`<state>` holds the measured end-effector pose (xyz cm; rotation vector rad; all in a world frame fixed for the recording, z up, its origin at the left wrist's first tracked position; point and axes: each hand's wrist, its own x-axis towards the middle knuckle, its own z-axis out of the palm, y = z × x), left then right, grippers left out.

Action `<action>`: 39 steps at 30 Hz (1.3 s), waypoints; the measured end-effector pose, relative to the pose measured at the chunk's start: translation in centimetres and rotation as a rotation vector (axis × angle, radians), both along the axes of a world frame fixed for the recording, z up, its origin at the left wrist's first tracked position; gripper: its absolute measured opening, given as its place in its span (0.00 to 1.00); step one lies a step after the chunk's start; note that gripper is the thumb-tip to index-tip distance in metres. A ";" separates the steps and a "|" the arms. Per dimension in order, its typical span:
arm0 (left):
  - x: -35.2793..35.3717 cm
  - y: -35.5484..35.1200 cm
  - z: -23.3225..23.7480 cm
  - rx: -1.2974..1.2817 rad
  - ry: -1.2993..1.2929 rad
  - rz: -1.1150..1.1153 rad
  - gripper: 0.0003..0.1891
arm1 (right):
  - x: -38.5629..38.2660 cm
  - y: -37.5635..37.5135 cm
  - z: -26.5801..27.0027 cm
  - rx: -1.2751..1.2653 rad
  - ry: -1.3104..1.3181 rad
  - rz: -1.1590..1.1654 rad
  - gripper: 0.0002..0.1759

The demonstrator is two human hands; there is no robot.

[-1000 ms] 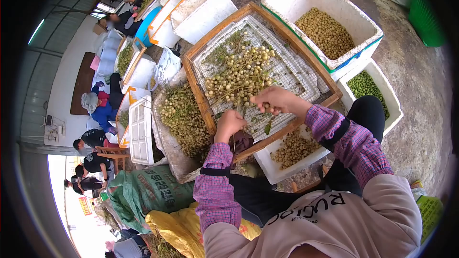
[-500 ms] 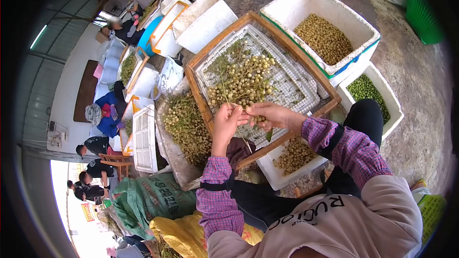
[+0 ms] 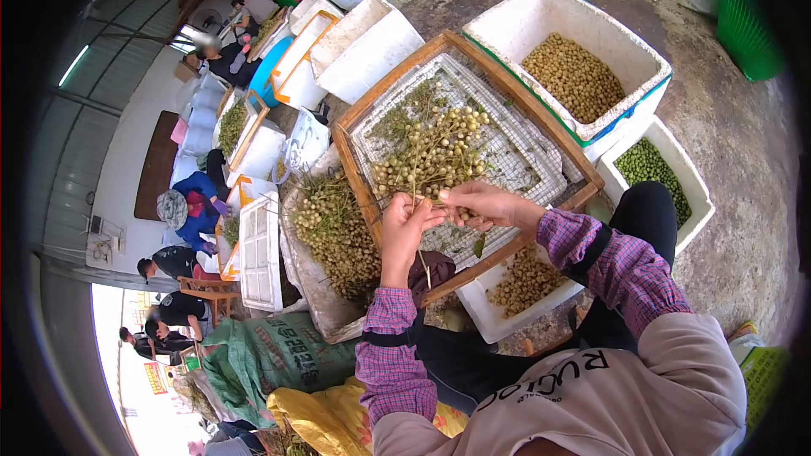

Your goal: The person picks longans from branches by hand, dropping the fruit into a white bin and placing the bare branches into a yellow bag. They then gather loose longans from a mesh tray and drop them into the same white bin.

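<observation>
Left of the sieve (image 3: 353,179), a heap (image 3: 334,224) of stemmed fruit lies on a sack, touching the wooden frame. Farther left of the sieve, other people sit among white boxes.

Over the near half of the sieve's mesh, the left hand (image 3: 404,221) has its grip closed on the bare stalks at the base of a cluster (image 3: 431,150). The cluster fans away from the hand and lies across the mesh. It is a spray of thin greenish twigs carrying many small, round, yellow-tan fruits, with a few leaves among them.

It probably handles as light but floppy. The twigs look springy and thin enough to snap, and the fruits likely drop off at a tug. The gathered stalks look like the sound place to take hold, not the fruit.

Just right of the left hand, the right hand (image 3: 477,201) pinches the same cluster near its base, fingers curled around stalks and a few fruits.

Under the sieve's near corner, a small box (image 3: 473,304) holds loose tan fruit. Right of the sieve, touching its far edge, a big foam box (image 3: 507,13) holds more. Beside that, a third box (image 3: 697,194) holds green fruit.
</observation>
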<state>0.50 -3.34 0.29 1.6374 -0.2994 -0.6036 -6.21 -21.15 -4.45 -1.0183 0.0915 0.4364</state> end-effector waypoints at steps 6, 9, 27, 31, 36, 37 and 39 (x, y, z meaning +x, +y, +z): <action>-0.1 0.1 0.1 -0.022 0.024 -0.021 0.08 | 0.3 -0.1 -0.6 0.058 -0.060 0.069 0.19; -0.1 0.1 -0.3 -0.070 0.055 0.018 0.07 | 0.0 -0.3 -0.8 0.297 0.020 0.052 0.18; 0.6 0.8 -1.1 -0.091 0.006 0.226 0.10 | -0.3 -0.2 -0.4 0.498 -0.074 0.020 0.15; 3.0 4.8 -4.7 0.502 -0.207 -0.048 0.23 | -0.1 -1.7 0.1 0.653 0.040 -0.132 0.14; -0.4 3.9 -2.8 1.078 -1.058 0.010 0.28 | -1.0 -2.4 2.0 0.591 0.210 -0.330 0.21; -0.9 2.9 -1.4 0.903 -1.016 0.007 0.25 | -1.3 -2.3 2.7 0.605 0.238 -0.340 0.22; -1.5 0.7 1.3 0.556 -0.923 0.007 0.18 | -1.6 -1.9 3.2 0.664 0.260 -0.356 0.28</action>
